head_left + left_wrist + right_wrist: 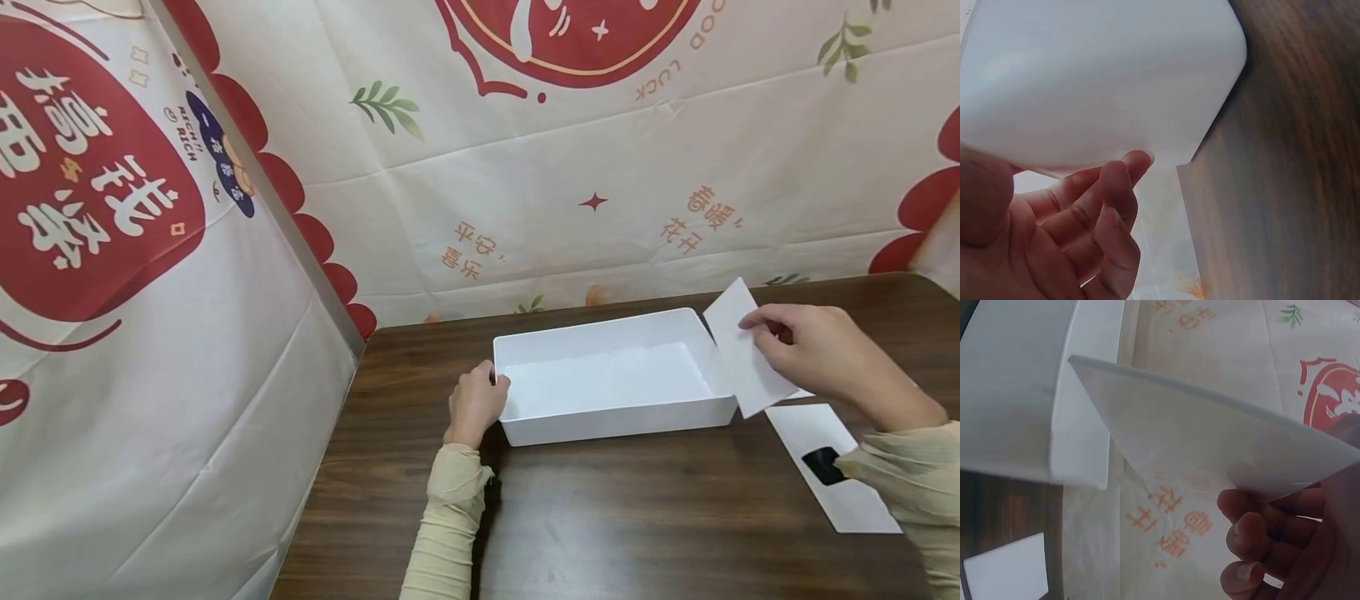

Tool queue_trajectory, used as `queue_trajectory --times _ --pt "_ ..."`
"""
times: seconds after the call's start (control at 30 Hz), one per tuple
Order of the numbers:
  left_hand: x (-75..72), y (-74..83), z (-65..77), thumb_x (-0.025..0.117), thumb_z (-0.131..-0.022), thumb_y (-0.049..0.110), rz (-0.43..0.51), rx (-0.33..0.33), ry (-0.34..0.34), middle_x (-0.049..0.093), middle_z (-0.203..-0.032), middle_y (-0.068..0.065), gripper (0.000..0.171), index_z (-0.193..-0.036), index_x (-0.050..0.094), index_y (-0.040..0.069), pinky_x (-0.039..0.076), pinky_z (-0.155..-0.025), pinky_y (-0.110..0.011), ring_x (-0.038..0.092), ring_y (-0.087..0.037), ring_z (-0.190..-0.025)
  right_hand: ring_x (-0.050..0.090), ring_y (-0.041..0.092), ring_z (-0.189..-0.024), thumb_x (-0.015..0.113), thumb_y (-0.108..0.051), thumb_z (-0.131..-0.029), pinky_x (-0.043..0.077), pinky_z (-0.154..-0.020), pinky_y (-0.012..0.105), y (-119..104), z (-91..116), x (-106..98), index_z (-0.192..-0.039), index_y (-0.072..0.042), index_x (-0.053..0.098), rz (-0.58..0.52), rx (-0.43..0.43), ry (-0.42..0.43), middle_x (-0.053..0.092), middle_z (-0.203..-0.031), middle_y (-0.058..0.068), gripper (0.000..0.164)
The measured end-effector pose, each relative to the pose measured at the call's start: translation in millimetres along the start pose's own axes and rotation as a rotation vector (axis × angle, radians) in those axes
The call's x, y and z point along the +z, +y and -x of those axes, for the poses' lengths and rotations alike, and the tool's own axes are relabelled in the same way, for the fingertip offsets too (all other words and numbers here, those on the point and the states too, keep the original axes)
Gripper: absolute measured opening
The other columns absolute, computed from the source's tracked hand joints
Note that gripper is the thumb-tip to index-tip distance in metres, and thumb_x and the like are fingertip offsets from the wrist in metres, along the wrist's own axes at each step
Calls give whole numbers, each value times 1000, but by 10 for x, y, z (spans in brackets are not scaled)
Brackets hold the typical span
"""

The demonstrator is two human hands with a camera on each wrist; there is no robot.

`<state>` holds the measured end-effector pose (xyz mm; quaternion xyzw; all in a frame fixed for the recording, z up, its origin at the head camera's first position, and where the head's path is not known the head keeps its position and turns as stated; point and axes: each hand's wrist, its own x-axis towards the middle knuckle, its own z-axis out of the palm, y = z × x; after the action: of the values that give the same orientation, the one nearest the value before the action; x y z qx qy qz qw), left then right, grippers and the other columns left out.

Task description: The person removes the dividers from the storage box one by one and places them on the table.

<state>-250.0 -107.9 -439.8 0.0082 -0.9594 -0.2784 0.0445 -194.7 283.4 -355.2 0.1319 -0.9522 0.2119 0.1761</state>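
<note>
A shallow white rectangular box (615,423) stands on the table, its open top facing up. My left hand (474,404) grips the rim of its left end; in the left wrist view, curled fingers (1124,187) touch the box wall (1116,75). At the box's right end, my right hand (813,346) pinches a flat white panel (738,350) by its edge, tilted and raised beside the box. The right wrist view shows the panel (1166,419) edge-on, with thumb hidden behind the fingers. Whether panel and box touch, I cannot tell.
Another white panel (862,508) lies on the brown wooden table (615,525) at the right, with a black object (823,465) over it, partly hidden by the sleeve. A white corner (802,394) shows beneath the right hand. Printed cloth (570,167) hangs behind the table's back edge.
</note>
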Motion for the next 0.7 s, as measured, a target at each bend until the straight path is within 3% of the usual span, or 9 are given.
queue_trajectory --times 0.2,0.4,0.7 --pt "-29 -14 -11 55 -95 29 3 -10 -13 54 -68 -3 22 -79 54 14 37 -59 -35 53 -20 -64 44 19 -64 62 -1 -86 35 -53 27 183 105 -48 -98 4 70 57 13 1 67 -78 16 15" --pt "-17 -39 -15 55 -95 28 4 -10 -16 53 -68 -3 22 -79 54 13 37 -59 -35 52 -20 -64 39 13 -60 62 0 -84 33 -53 27 320 198 -95 -95 3 71 101 8 8 62 -69 4 14" --pt "-10 -35 -27 55 -95 28 7 -16 -19 55 -69 -3 21 -81 55 13 37 -60 -35 53 -20 -65 41 21 -62 61 2 -83 31 -52 27 581 400 -156 -91 7 69 153 101 19 54 -64 3 13"
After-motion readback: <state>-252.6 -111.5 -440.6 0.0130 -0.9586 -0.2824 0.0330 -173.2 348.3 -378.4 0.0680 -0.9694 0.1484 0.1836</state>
